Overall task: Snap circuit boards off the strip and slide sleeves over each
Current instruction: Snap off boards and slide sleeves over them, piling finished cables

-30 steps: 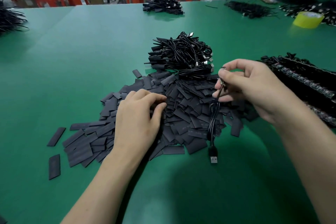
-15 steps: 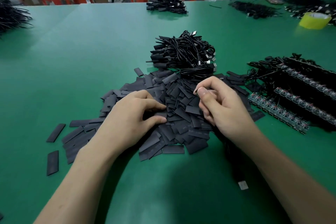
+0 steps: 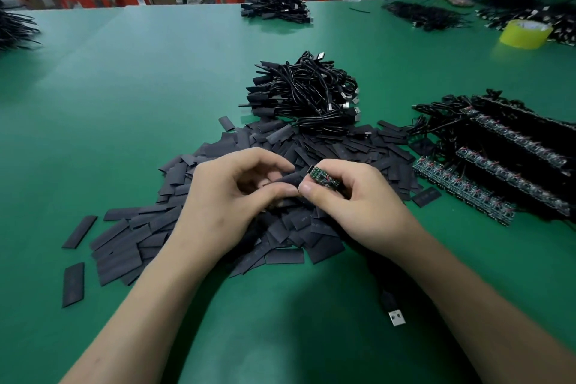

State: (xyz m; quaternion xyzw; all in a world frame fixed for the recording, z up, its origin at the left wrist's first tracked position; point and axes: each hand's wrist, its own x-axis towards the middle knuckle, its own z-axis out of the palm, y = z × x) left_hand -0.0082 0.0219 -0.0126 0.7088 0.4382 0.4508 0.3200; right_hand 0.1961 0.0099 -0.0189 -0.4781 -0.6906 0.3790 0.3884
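Observation:
My right hand (image 3: 352,206) pinches a small green circuit board (image 3: 321,177) between thumb and fingers; its black cable runs under my wrist to a USB plug (image 3: 395,315) on the table. My left hand (image 3: 230,196) grips a flat black sleeve (image 3: 288,179) whose end meets the board. Both hands hover over a wide pile of loose black sleeves (image 3: 174,227). Strips of joined circuit boards (image 3: 464,188) with their cables lie in rows to the right.
A heap of sleeved cables (image 3: 307,93) sits behind the sleeve pile on the green table (image 3: 124,87). A yellow tape roll (image 3: 526,34) stands far right. More cable bundles (image 3: 277,9) lie at the far edge, where other people work.
My right hand lifted from the sleeve pile and turned, so the circuit board now shows. My left hand picked a sleeve out of the pile and brought it to the board.

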